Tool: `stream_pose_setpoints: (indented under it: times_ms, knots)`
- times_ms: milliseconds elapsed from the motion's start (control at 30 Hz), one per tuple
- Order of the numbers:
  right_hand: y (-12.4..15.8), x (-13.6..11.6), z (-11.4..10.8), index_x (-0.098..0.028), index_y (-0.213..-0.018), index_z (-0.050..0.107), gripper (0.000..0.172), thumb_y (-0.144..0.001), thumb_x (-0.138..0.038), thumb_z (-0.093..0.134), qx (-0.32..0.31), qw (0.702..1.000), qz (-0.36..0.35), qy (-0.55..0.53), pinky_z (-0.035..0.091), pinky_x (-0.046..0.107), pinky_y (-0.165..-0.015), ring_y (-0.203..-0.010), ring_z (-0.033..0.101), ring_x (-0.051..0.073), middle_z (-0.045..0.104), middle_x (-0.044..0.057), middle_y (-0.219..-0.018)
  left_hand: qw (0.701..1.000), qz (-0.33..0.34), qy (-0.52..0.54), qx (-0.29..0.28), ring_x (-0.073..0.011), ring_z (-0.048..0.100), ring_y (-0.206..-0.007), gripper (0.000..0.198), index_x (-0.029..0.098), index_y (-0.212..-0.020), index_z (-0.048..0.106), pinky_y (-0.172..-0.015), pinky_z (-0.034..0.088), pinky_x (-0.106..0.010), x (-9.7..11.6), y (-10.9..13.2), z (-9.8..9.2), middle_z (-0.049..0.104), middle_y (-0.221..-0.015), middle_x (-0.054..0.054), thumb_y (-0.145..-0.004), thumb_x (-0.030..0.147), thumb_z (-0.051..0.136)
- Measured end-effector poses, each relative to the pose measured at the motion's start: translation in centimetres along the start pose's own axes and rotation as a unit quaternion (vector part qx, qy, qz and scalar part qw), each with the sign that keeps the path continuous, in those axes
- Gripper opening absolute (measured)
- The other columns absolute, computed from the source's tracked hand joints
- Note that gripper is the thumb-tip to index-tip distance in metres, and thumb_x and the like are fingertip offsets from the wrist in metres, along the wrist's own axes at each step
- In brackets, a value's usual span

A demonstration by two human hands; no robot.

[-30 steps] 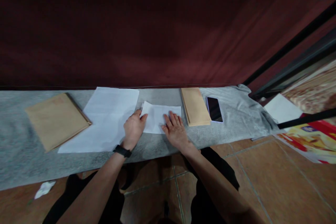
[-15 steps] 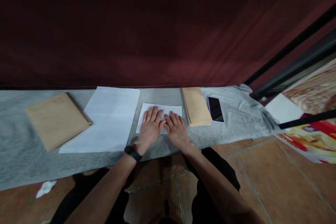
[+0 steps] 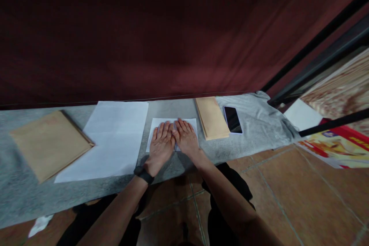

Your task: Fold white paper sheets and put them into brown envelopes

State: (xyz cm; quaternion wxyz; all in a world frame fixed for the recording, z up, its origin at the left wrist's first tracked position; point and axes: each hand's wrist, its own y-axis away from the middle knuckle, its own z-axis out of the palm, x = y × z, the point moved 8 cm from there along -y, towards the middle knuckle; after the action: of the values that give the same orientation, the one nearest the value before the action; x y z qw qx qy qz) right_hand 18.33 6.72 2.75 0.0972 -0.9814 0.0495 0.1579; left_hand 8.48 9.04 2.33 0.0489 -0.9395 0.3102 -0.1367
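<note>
Along the grey cloth (image 3: 253, 125) lie a large white sheet (image 3: 118, 134), partly under the wide brown stack (image 3: 52, 144), and a smaller white paper (image 3: 155, 123), just left of the narrow brown stack (image 3: 213, 118). Left hand (image 3: 162, 142) and right hand (image 3: 186, 138) press flat on that paper (thumbs close together), fingers outstretched, grasping nothing.

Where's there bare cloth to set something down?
Right of the phone, on rumpled cloth; also between left packet and front edge. Crowded: the middle, left hand and right hand on small sheet between large sheet and right packet.
</note>
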Motion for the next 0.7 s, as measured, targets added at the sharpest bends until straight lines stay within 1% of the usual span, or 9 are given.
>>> stream_pose_setpoints:
  times_ms: [133, 233, 367, 467, 533, 567, 633, 700]
  knots:
    - [0.0, 1.6, -0.3, -0.013, -0.155, 0.042, 0.055, -0.108, -0.042, 0.036, 0.026, 0.998, 0.043, 0.036, 0.028, 0.048, -0.123, -0.15, 0.035, 0.029, 0.037, 0.015, -0.162, 0.999, -0.027, -0.001, 0.018, -0.0273, 0.027, -0.154, 0.06, 0.009, -0.156, 0.037, -0.127, 0.019, -0.048, -0.8, 0.1, -0.3, 0.035, -0.163, -0.015, -0.1, 0.028, 0.031]
    - [0.2, 2.4, -0.4, -0.009, -0.155, 0.04, 0.058, -0.108, -0.043, 0.037, 0.046, 0.996, 0.062, 0.05, 0.029, 0.049, -0.122, -0.149, 0.037, 0.032, 0.037, 0.018, -0.162, 0.998, -0.055, -0.023, 0.022, -0.0293, 0.027, -0.154, 0.061, 0.004, -0.155, 0.037, -0.127, 0.019, -0.047, -1.8, 0.1, -0.5, 0.032, -0.164, -0.018, -0.101, 0.029, 0.029]
    - [0.6, 3.0, -0.6, -0.006, -0.155, 0.04, 0.061, -0.107, -0.043, 0.037, 0.071, 0.993, 0.078, 0.052, 0.031, 0.05, -0.121, -0.148, 0.039, 0.033, 0.039, 0.021, -0.16, 0.996, -0.084, -0.032, 0.023, -0.0305, 0.028, -0.154, 0.062, 0.0, -0.154, 0.037, -0.126, 0.022, -0.048, -2.9, 0.1, -0.8, 0.032, -0.163, -0.021, -0.1, 0.03, 0.03]
    - [0.8, 3.1, -0.5, -0.005, -0.155, 0.039, 0.061, -0.107, -0.043, 0.037, 0.075, 0.993, 0.075, 0.046, 0.032, 0.051, -0.12, -0.148, 0.039, 0.033, 0.038, 0.022, -0.16, 0.994, -0.097, -0.032, 0.032, -0.0316, 0.028, -0.153, 0.063, -0.002, -0.153, 0.038, -0.126, 0.022, -0.05, -3.2, 0.0, -1.3, 0.034, -0.162, -0.022, -0.099, 0.03, 0.032]
    - [0.8, 3.1, -0.4, -0.005, -0.155, 0.038, 0.062, -0.107, -0.043, 0.037, 0.076, 0.993, 0.076, 0.045, 0.032, 0.052, -0.12, -0.149, 0.037, 0.034, 0.037, 0.022, -0.16, 0.993, -0.099, -0.034, 0.048, -0.0327, 0.027, -0.154, 0.063, -0.005, -0.152, 0.038, -0.126, 0.02, -0.051, -2.7, -0.1, -1.7, 0.034, -0.161, -0.025, -0.099, 0.028, 0.032]
    - [0.8, 3.1, -0.3, -0.005, -0.156, 0.038, 0.062, -0.107, -0.044, 0.037, 0.078, 0.993, 0.078, 0.045, 0.032, 0.052, -0.12, -0.149, 0.036, 0.034, 0.037, 0.022, -0.161, 0.994, -0.087, -0.032, 0.055, -0.0326, 0.025, -0.154, 0.062, -0.006, -0.152, 0.038, -0.127, 0.019, -0.051, -2.1, -0.1, -1.9, 0.033, -0.161, -0.025, -0.099, 0.027, 0.032]
    - [0.8, 3.2, -0.3, -0.005, -0.156, 0.038, 0.062, -0.107, -0.044, 0.038, 0.081, 0.993, 0.079, 0.044, 0.031, 0.052, -0.121, -0.15, 0.035, 0.033, 0.037, 0.021, -0.161, 0.998, -0.033, -0.021, 0.054, -0.0308, 0.023, -0.155, 0.061, -0.002, -0.153, 0.038, -0.127, 0.018, -0.049, -0.3, -0.2, -1.8, 0.033, -0.163, -0.021, -0.1, 0.026, 0.031]
    - [0.8, 3.2, -0.2, -0.005, -0.155, 0.038, 0.061, -0.107, -0.042, 0.038, 0.078, 0.993, 0.075, 0.043, 0.031, 0.052, -0.12, -0.15, 0.035, 0.033, 0.037, 0.022, -0.161, 0.999, 0.026, -0.004, 0.033, -0.0278, 0.024, -0.155, 0.058, 0.006, -0.154, 0.039, -0.128, 0.019, -0.048, 1.6, -0.2, -1.2, 0.035, -0.163, -0.014, -0.101, 0.026, 0.031]
